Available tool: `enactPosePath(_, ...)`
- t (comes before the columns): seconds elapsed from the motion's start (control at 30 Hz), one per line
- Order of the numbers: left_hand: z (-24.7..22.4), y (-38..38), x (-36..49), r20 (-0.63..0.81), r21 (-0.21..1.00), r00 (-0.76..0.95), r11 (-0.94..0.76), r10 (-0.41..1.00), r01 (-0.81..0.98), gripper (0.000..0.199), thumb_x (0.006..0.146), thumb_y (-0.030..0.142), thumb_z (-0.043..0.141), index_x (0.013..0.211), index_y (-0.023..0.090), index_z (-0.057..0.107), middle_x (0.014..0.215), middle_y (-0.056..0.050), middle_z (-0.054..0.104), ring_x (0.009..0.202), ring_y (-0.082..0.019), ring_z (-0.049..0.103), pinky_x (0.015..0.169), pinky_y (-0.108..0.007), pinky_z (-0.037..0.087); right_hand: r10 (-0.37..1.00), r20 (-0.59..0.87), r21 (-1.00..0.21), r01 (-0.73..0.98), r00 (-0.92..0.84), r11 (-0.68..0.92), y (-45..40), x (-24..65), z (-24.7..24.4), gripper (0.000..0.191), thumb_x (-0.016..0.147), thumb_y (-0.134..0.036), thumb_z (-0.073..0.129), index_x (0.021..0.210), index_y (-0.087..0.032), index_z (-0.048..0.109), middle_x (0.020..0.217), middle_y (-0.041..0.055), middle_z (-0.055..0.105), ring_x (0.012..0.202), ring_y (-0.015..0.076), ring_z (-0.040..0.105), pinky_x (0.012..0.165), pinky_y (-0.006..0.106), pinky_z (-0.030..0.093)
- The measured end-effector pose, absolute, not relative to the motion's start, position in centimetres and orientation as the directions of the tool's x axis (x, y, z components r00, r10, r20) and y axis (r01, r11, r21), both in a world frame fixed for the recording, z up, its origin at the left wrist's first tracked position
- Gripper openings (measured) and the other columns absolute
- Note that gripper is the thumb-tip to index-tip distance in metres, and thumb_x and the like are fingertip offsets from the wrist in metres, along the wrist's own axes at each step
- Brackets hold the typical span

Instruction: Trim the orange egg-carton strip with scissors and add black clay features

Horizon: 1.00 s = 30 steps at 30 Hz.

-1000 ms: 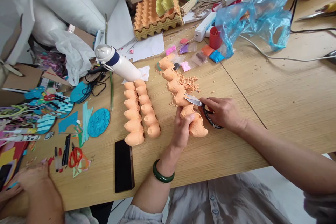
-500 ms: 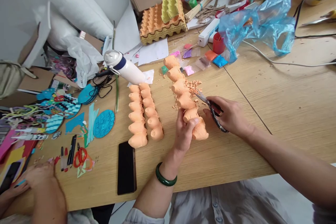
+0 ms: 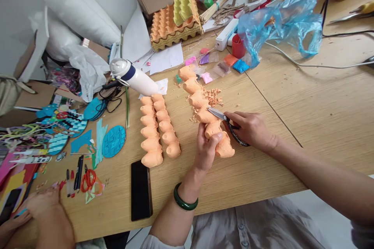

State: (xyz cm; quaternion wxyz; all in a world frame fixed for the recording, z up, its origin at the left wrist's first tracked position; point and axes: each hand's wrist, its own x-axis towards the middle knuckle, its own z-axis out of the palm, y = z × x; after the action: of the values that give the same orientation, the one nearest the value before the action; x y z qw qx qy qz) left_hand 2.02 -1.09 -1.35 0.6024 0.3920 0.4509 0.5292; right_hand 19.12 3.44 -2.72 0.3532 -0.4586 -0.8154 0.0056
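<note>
On the wooden tabletop (image 3: pixel 295 93), an orange moulded-pulp egg-carton strip (image 3: pixel 198 103) runs at a slant in front of the wearer, a single row of rounded, matte, fibrous cups joined at narrow waists. The left hand (image 3: pixel 206 149) grips its near end, fingers closed around the cups, and the wrist carries a dark green bangle (image 3: pixel 185 198). The right hand (image 3: pixel 253 130) is closed around the black loop handles of a pair of scissors (image 3: pixel 229 124), whose steel blades meet the strip's right edge at a waist between cups. Torn pulp crumbs (image 3: pixel 213 99) lie in a rough heap against that edge, with finer flecks scattered on the wood. To the left, two further cup strips (image 3: pixel 157 130) lie side by side, close together and nearly parallel, with smoother scalloped outlines. A white insulated flask (image 3: pixel 136 78) lies tilted with its end just above them, and a black smartphone (image 3: pixel 141 190) lies flat near the table edge. Beyond the work are stacked pulp egg trays (image 3: pixel 172 27) and a crumpled translucent blue plastic bag (image 3: pixel 280 23). At lower left, another person's hand (image 3: pixel 43 212) rests beside teal foam ovals (image 3: pixel 113 141) and red-handled scissors (image 3: pixel 88 181).
</note>
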Motion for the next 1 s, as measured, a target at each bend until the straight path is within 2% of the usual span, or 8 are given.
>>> enactPosePath(0.1, -1.2, -1.1, 2.1, -0.134, 0.945, 0.043, 0.141, 0.99, -0.294, 0.048, 0.086, 0.032, 0.071, 0.133, 0.026, 0.06, 0.132, -0.006, 0.066, 0.121, -0.023, 0.062, 0.102, -0.034, 0.05, 0.776, 0.54, -0.382, 0.727, -0.324, 0.57, 3.3, 19.0, -2.9, 0.031, 0.1, -0.034, 0.054, 0.101, -0.015, 0.078, 0.067, 0.0039, 0.073, 0.05, 0.0134, 0.058, 0.05, 0.028, 0.032)
enactPosePath(0.17, -1.1, -1.0, 1.9, -0.14, 0.947, 0.039, 0.145, 0.989, -0.287, 0.045, 0.086, 0.031, 0.071, 0.13, 0.025, 0.062, 0.127, -0.005, 0.068, 0.115, -0.021, 0.063, 0.098, -0.033, 0.051, 0.817, 0.507, -0.467, 0.709, -0.276, 0.529, 3.2, 19.0, -2.7, 0.029, 0.099, -0.035, 0.057, 0.101, -0.016, 0.078, 0.07, 0.0041, 0.074, 0.051, 0.0133, 0.059, 0.051, 0.027, 0.035)
enactPosePath(0.27, -1.0, -1.0, 1.6, -0.121, 0.966, 0.025, 0.124, 0.992, -0.228, 0.042, 0.085, 0.032, 0.073, 0.125, 0.024, 0.064, 0.12, -0.005, 0.068, 0.11, -0.02, 0.063, 0.097, -0.032, 0.05, 0.893, 0.419, -0.628, 0.659, -0.161, 0.413, 3.5, 19.2, -1.9, 0.029, 0.095, -0.039, 0.063, 0.108, -0.016, 0.075, 0.071, 0.0025, 0.073, 0.054, 0.013, 0.06, 0.054, 0.025, 0.039)
enactPosePath(0.33, -1.0, -1.1, 1.5, -0.107, 0.976, 0.021, 0.109, 0.994, -0.189, 0.041, 0.085, 0.032, 0.074, 0.123, 0.024, 0.064, 0.116, -0.006, 0.067, 0.109, -0.02, 0.062, 0.097, -0.032, 0.05, 0.912, 0.391, -0.663, 0.651, -0.121, 0.37, 3.8, 19.5, -1.4, 0.034, 0.093, -0.042, 0.066, 0.113, -0.015, 0.072, 0.075, 0.0031, 0.072, 0.059, 0.0141, 0.061, 0.057, 0.026, 0.041)
enactPosePath(0.47, -0.7, -1.5, 1.8, -0.143, 0.965, 0.067, 0.154, 0.987, -0.214, 0.04, 0.085, 0.031, 0.073, 0.123, 0.023, 0.061, 0.108, -0.004, 0.065, 0.096, -0.017, 0.061, 0.088, -0.029, 0.052, 0.871, 0.468, -0.556, 0.717, -0.148, 0.421, 4.6, 19.8, -1.3, 0.032, 0.091, -0.038, 0.065, 0.113, -0.015, 0.07, 0.084, 0.0052, 0.072, 0.066, 0.0156, 0.061, 0.059, 0.027, 0.041)
enactPosePath(0.67, 0.0, -2.4, 2.8, -0.219, 0.914, 0.178, 0.266, 0.959, -0.308, 0.036, 0.084, 0.031, 0.073, 0.117, 0.021, 0.062, 0.099, -0.003, 0.064, 0.082, -0.014, 0.059, 0.077, -0.026, 0.053, 0.782, 0.592, -0.407, 0.765, -0.195, 0.499, 5.0, 19.8, -2.2, 0.025, 0.091, -0.027, 0.062, 0.111, -0.015, 0.072, 0.081, 0.0035, 0.072, 0.065, 0.0147, 0.06, 0.058, 0.028, 0.038)
enactPosePath(1.0, 0.0, -2.8, 3.6, -0.221, 0.9, 0.198, 0.278, 0.955, -0.336, 0.036, 0.083, 0.032, 0.073, 0.115, 0.021, 0.062, 0.1, -0.003, 0.065, 0.083, -0.015, 0.059, 0.078, -0.028, 0.053, 0.837, 0.52, -0.349, 0.852, -0.171, 0.39, 4.7, 19.5, -1.9, 0.025, 0.093, -0.027, 0.057, 0.111, -0.019, 0.073, 0.082, 0.0053, 0.072, 0.072, 0.0179, 0.063, 0.06, 0.03, 0.035)
